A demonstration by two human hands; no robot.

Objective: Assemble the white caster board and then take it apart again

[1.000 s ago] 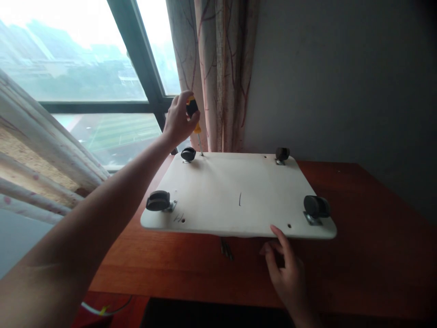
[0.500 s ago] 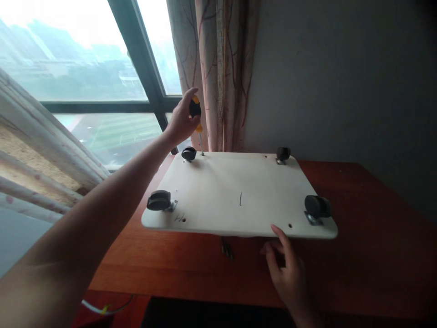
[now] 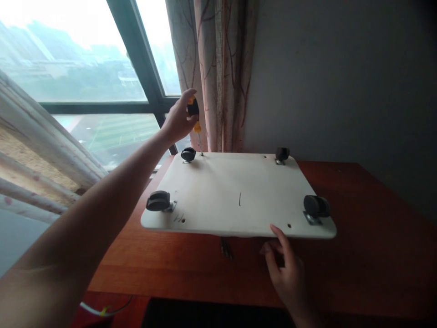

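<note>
My left hand (image 3: 179, 116) is closed round the yellow and black handle of a screwdriver (image 3: 193, 107). The screwdriver stands nearly upright, its tip at a hole near the far edge of a white board (image 3: 218, 187), just right of the far left caster (image 3: 188, 154). At the near edge, my right hand (image 3: 287, 269) has its index fingertip on top of the board and other fingers curled below it, holding the edge. More casters stand at the other corners: near left (image 3: 159, 201), near right (image 3: 316, 206) and far right (image 3: 282, 153).
The board lies on a reddish-brown wooden table (image 3: 368, 237). Several small metal pieces (image 3: 226, 249), perhaps screws, lie before its near edge. A window (image 3: 102, 82), patterned curtains (image 3: 218, 77) and a grey wall (image 3: 334, 82) stand behind. A cable (image 3: 99, 311) runs at lower left.
The view has shifted very slightly. My left hand has turned a little on the screwdriver handle, whose tip stays at the same hole. The right hand keeps its place.
</note>
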